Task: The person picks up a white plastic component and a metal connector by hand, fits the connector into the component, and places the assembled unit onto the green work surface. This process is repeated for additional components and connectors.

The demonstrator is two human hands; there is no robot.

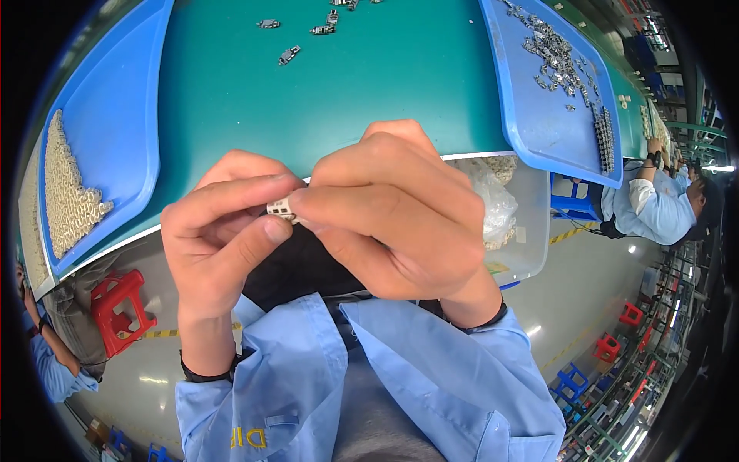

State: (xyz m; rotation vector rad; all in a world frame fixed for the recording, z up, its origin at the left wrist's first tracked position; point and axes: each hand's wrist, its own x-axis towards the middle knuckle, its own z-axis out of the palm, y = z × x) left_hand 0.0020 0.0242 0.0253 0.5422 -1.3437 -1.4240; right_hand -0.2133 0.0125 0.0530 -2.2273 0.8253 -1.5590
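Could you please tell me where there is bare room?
Green tabletop is bare between left tray and right tray, from left hand and right hand to scattered silvery parts; so is the left tray's far end. Pale pieces crowd its near end, a silvery pile the right tray.

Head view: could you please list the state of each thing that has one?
Left hand: fingers pinching white slotted block
Right hand: fingers at the block, grip partly hidden
Left blue tray: partly filled, cream pieces heaped
Right blue tray: partly filled, metal parts mostly scattered
Clear plastic bag: crumpled
Red stool: unoccupied
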